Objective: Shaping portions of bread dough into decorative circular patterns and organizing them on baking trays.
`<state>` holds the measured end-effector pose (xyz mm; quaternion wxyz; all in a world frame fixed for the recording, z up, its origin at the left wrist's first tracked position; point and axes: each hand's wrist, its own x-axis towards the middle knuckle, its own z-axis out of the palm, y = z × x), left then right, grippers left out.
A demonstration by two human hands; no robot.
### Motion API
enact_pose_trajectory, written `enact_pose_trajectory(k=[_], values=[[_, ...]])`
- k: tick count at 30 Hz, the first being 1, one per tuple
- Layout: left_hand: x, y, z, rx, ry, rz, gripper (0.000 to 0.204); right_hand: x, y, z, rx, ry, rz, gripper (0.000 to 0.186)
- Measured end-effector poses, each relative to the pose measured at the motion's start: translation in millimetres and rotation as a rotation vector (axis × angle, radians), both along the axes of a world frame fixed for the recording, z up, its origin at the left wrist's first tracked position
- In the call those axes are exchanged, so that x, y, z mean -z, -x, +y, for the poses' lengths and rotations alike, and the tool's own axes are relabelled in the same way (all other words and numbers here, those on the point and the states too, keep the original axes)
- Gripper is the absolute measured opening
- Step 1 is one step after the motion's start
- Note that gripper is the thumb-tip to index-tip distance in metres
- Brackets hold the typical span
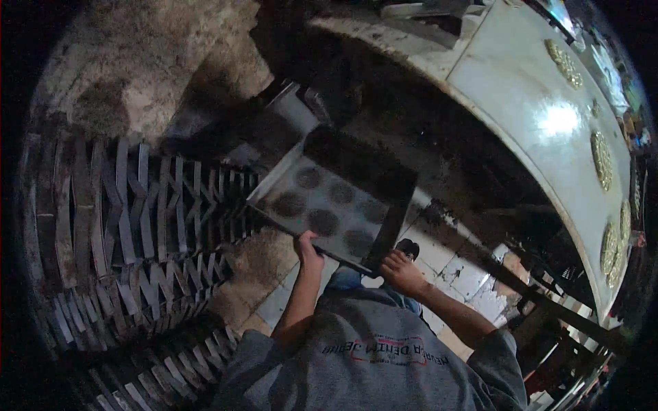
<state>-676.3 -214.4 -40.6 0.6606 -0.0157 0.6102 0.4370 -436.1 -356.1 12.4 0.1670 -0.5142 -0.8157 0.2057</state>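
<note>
From my feed, both grips are closed on one rim of a square-looking metal tray (317, 201): the left grip (310, 251) partway along it, the right grip (401, 272) at its near right corner. The tray lies directly ahead of both, its gripped edge slanting from beyond the left grip down toward the right; I can't firmly call a long axis. Inside I count six dark round patches (322, 222), flat pieces or stains, I can't tell. Left of the left grip stand stacked metal trays (125, 198); well right of the right grip, the worktop (521, 103) carries pale, patterned rounds (602, 161).
</note>
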Motion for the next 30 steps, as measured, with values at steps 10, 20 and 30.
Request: enact_pose_trajectory(k=[10,20,30], values=[[-189.2,-137.9,21.3,0.661,-1.358,0.718,0.051,-24.8,-75.5,61.6,0.749,0.457,1.438,0.069],[-276.1,-257.5,117.5,0.862,-1.493,0.819,0.043,-178.4,-170.4,96.6,0.807,-0.515,0.923,0.037],[-323.5,-341.3,380.8,0.211,-0.848,0.039,0.039,-209.8,-300.0,135.9,1.004,-0.665,0.84,0.03]])
